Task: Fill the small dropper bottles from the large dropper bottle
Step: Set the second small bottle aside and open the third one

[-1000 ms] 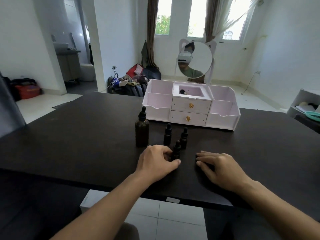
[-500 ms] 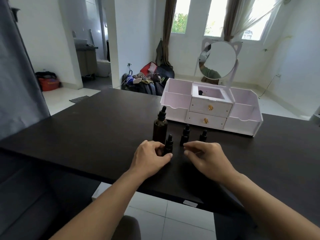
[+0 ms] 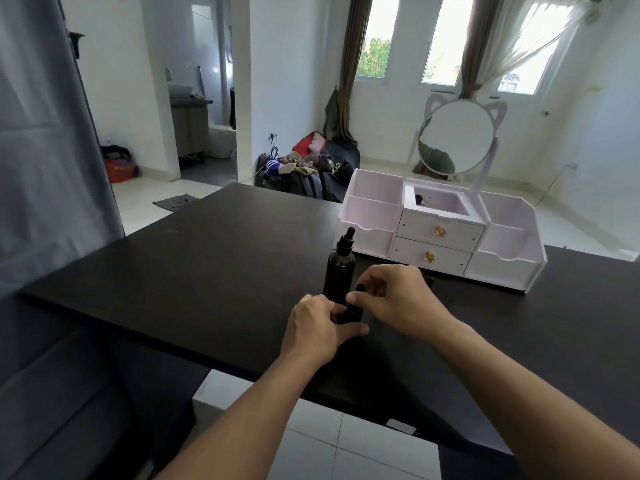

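Fingers of the left hand (image 3: 317,327) are curling round the body of a small dropper bottle (image 3: 350,314) standing on the black table (image 3: 207,271), the thumb stretched along the table surface in front of it. Fingertips of the right hand (image 3: 401,301) are now pinching the bottle's black cap (image 3: 361,287) from above; half a second ago that hand was only hovering beside the bottle with its fingers loosely bent, and a second ago it was lying flat on the tabletop. The gripped bottle is sitting just in front of the large dropper bottle (image 3: 340,270), which is standing upright with its black dropper top on, right behind the left hand's knuckles. The bottle has been drawn toward the large one: a second ago it was standing to the right of it, near the two other small bottles. Those two small bottles are now mostly hidden behind the right hand; only a dark tip (image 3: 429,280) is showing past the knuckles, and I cannot tell which bottle it belongs to. Behind all this a white drawer organiser (image 3: 440,237) with gold knobs is sitting on the table, carrying a round cat-eared mirror (image 3: 457,136). Farther back a pile of bags and clothes (image 3: 308,171) is lying on the floor under the curtained windows (image 3: 446,39).
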Motion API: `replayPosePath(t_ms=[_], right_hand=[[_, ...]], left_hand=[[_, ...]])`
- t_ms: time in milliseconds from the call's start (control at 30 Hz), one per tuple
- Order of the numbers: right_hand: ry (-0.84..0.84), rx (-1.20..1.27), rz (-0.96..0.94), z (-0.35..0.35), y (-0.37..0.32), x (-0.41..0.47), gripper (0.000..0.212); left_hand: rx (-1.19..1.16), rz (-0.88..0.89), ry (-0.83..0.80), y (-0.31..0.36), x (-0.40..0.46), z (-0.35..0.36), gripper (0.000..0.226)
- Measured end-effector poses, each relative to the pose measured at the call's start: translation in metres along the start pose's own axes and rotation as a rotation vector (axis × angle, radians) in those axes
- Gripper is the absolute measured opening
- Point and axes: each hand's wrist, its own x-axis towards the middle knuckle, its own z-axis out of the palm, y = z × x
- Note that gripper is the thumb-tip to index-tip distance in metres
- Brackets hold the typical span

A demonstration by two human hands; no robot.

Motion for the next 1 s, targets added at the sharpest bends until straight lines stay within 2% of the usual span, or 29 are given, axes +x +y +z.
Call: replayPosePath(t_ms=[200,400,600,700,833,1000], right_hand=[[-0.008,-0.023,0.025,0.001,-0.004,0.0,0.011],[-0.079,-0.107,-0.04,-0.001,-0.011,0.004,0.004],[-0.211,-0.117,-0.046,-0.013,-0.017,0.004,0.029],[-0.183,-0.046,-0.02,-0.016,-0.014,0.005,0.038],[-0.098,-0.113,-0.003,-0.014,-0.013,0.006,0.017],[-0.145,-0.187,-0.019,-0.008,-0.019,0.009,0.007]], left_hand=[[0.009,-0.014,-0.023,-0.002,0.001,0.0,0.053],[0.032,-0.031,-0.012,0.002,0.001,0.001,0.05],[0.046,-0.021,-0.008,0.001,0.003,0.002,0.047],[0.044,-0.01,-0.003,0.001,0.004,0.003,0.045],[0.054,0.024,-0.007,-0.001,0.004,0.002,0.043],[0.019,0.0,-0.011,-0.001,0.004,0.002,0.047]])
